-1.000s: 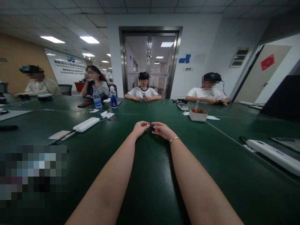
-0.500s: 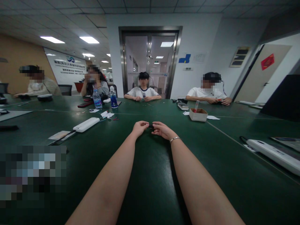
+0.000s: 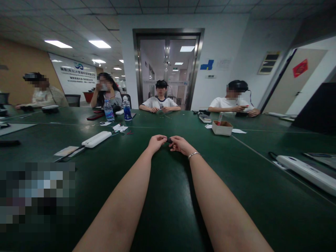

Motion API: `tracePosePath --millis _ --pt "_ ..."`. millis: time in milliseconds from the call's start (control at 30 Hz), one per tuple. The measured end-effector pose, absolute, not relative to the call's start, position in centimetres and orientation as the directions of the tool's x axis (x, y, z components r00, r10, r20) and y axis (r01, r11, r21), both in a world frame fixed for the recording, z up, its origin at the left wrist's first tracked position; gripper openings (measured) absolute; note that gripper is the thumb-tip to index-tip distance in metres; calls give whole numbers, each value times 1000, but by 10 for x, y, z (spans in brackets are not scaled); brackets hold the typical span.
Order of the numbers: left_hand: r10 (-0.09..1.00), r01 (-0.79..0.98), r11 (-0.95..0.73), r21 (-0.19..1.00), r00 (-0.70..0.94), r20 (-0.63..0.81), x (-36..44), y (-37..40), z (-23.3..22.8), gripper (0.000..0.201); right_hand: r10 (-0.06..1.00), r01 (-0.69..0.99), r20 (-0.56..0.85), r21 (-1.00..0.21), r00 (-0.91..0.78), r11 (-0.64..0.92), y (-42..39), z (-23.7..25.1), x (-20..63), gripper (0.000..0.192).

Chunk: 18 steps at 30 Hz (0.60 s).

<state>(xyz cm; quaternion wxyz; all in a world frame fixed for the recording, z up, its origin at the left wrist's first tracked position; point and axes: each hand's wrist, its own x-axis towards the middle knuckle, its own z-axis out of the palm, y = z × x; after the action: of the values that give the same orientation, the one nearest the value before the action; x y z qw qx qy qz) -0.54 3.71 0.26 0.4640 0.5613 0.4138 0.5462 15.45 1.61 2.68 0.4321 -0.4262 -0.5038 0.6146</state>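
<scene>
Left hand [image 3: 157,142]: near the centre of the frame, it is pinching the left end of a small black object [image 3: 168,140] between thumb and fingertips.
Right hand [image 3: 181,144]: just to the right, it is pinching the object's other end with thumb and forefinger, the remaining fingers curling loosely below.
Small black object: it is bridging the narrow gap between the two hands, slightly below the middle of the frame; fingers are covering much of it, so its exact kind is escaping view.
Weight: judging by the fingertip hold, it is probably being light enough for either hand alone.
Stiffness: it is seeming firm rather than floppy, though too little is showing to be sure.
Surface: texture is not showing; anything this small could be slipping from a careless pinch.
Best hold: the two ends are offering the surest purchase, with light, even pressure in case it is fragile.
Bracelet [image 3: 194,155]: it is circling the right wrist, right of centre.
Green table [image 3: 168,203]: it is filling the lower frame beneath both hands.
Small box [image 3: 222,130]: it is standing right of centre, well apart from the hands.
</scene>
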Motion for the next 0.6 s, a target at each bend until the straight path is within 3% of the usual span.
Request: tracePosePath --millis 133,300,467,600 --pt "971 -31 -229 973 58 231 -6 37 3 20 957 -183 -24 -980 -290 -81 14 28 156 26" --pt "972 -32 -228 973 48 230 -6 37 3 20 958 -145 -100 -979 -268 -143 14 29 156 4" --pt "978 -45 -201 979 45 203 -6 37 4 24 963 -193 -50 -976 -263 -103 13 28 156 23" --pt "978 -48 -202 978 44 204 -6 36 4 23 958 -129 -89 -983 -272 -128 13 29 154 5"
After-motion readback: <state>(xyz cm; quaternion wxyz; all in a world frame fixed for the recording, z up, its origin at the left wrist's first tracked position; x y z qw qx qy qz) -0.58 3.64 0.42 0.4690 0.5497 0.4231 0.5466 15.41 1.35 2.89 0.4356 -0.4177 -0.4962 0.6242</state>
